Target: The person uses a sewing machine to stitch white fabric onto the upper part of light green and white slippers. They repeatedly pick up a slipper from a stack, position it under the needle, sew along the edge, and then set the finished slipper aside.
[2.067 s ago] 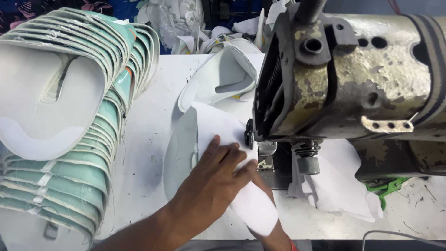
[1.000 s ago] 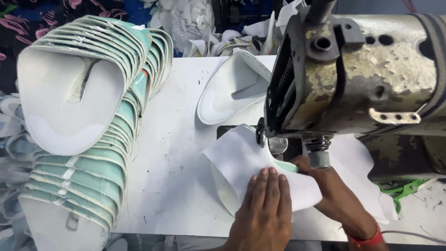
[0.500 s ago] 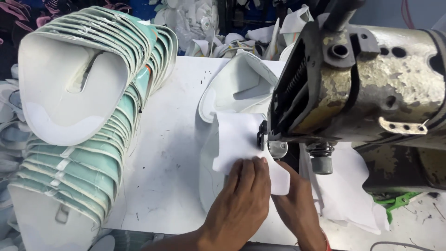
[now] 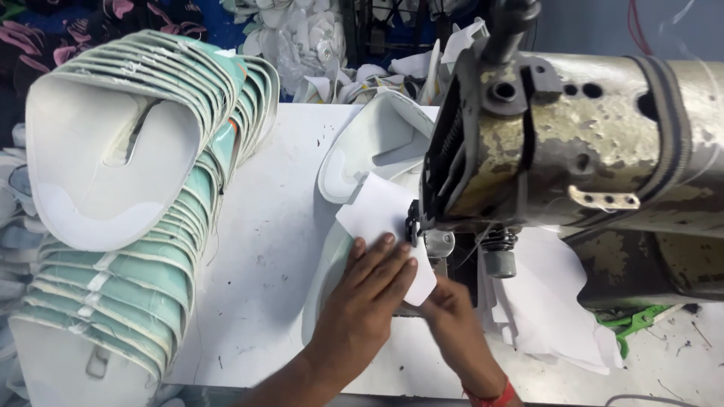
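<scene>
Flat under left hand [image 4: 362, 298] open fingers, white liner piece [image 4: 381, 218] angled up-left, right hand [image 4: 452, 313] grip perhaps hidden.

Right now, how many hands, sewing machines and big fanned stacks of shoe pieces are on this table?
Hands: 2, left hand flat on the white piece, right hand beside it
Sewing machines: 1
Fanned stacks of mint and white shoe pieces: 1
Total: 4

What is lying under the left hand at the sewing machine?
The left hand presses flat on a white lining sheet, which overlies a pale mint shoe-upper piece. The seam area beneath the palm is covered.
</scene>
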